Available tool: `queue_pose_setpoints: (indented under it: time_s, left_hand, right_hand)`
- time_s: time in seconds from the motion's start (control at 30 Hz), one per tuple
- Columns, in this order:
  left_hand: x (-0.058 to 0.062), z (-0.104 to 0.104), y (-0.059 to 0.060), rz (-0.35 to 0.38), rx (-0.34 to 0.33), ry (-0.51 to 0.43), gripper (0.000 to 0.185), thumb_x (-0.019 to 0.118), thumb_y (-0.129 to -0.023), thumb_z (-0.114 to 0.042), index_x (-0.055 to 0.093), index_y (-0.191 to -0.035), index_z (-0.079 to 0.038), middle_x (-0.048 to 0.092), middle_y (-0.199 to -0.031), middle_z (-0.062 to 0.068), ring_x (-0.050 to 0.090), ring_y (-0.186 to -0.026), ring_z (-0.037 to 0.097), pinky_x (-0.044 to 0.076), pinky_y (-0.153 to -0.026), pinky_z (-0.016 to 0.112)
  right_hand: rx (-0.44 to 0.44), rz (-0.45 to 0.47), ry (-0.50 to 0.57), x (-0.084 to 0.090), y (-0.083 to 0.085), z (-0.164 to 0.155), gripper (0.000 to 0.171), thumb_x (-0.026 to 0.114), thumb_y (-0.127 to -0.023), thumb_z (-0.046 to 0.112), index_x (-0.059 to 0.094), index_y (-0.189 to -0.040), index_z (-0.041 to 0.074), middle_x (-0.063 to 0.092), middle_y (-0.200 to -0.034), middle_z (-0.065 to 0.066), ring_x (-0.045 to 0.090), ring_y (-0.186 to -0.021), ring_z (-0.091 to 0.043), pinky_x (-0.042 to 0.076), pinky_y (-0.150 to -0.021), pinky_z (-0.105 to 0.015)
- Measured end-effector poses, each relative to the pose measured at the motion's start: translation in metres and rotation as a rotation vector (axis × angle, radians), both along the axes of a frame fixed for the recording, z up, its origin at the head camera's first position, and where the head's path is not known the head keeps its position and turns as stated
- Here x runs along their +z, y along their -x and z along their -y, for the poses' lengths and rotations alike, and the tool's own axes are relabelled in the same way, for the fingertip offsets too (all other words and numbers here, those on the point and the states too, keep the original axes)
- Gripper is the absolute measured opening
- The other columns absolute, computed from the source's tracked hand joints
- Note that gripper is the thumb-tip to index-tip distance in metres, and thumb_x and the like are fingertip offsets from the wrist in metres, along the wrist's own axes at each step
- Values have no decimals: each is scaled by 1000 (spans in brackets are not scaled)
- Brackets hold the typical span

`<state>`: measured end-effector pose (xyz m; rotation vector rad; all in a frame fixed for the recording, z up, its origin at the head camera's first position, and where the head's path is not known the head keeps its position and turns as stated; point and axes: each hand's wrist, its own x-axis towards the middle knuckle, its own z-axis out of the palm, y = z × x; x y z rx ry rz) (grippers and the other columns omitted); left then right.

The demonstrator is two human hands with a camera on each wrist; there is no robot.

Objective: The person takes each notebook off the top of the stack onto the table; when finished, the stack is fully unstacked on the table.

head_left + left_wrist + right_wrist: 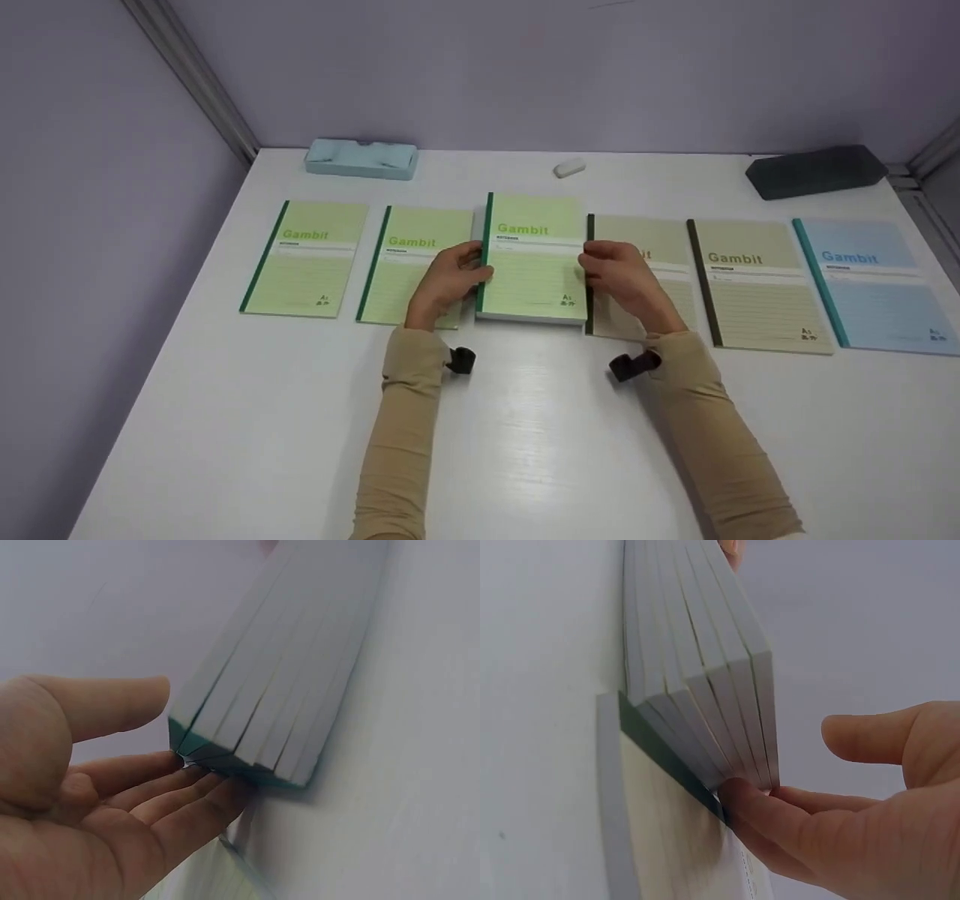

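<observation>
A stack of notebooks [534, 281] lies mid-table, its top one light green with a dark green spine. My left hand [448, 281] is at the spine side, where its fingers [199, 814] touch the lower edges while the thumb stays off the stack. Opposite, my right hand [628, 279] has its fingertips against the page edges [705, 716], thumb likewise held away. Under my left wrist is a green notebook [442, 225]; a tan notebook [626, 319] lies partly beneath my right hand and close beside the stack.
Another green notebook [307, 259] lies at the left; a tan one [757, 300] and a blue one [877, 289] lie at the right. Along the back are a light blue case [360, 161], a small white eraser-like block [570, 167] and a dark case [817, 171], near the wall.
</observation>
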<state>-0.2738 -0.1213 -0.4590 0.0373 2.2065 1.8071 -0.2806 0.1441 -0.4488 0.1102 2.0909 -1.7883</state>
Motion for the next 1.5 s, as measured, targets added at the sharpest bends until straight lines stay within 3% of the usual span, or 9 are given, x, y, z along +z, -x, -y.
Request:
queue_pose_setpoints:
  time_s: [0.27,0.57,0.97,1.2,1.33,1.5]
  left_hand:
    - [-2,-5,1,15,24,26,58,61,-92,-4,38,-145,1,46,-142,15,42,-132,23,39,-103,33]
    - [-1,-10,1,-24,53,80,56,63,-92,-10,42,-142,1,49,-138,18,46,-129,27,41,-101,35]
    - [-6,-15,4,-17,103,137,63,66,-89,-11,39,-146,-4,50,-138,13,49,-124,24,42,-100,35]
    - [-5,-10,13,-70,41,183,66,64,-91,-14,32,-148,0,42,-145,18,43,-132,28,37,-104,37]
    - [0,-8,17,-64,25,243,69,65,-90,-13,30,-148,1,39,-147,19,41,-133,29,37,-104,38]
    - [7,-10,23,-58,-4,252,72,67,-88,-12,29,-148,2,39,-147,18,40,-134,28,37,-105,37]
  right_hand:
    - [3,-5,-2,0,-3,2,56,47,-101,12,24,-148,-7,32,-147,-22,40,-128,-29,39,-102,-44]
    - [23,-45,14,-3,-7,-3,57,47,-100,11,21,-148,-7,30,-148,-23,40,-125,-27,43,-92,-39]
    - [11,0,61,-8,-8,-2,59,49,-100,14,23,-148,-7,28,-149,-22,37,-131,-31,38,-102,-46]
    - [14,20,77,-8,-7,1,59,49,-100,13,22,-148,-7,27,-149,-23,35,-133,-32,37,-104,-46]
    - [15,32,80,-6,-5,3,57,48,-100,13,24,-148,-7,29,-149,-23,36,-132,-32,39,-103,-44]
    - [18,3,60,-3,-2,-1,57,48,-100,13,24,-148,-7,29,-149,-23,36,-133,-32,39,-102,-46]
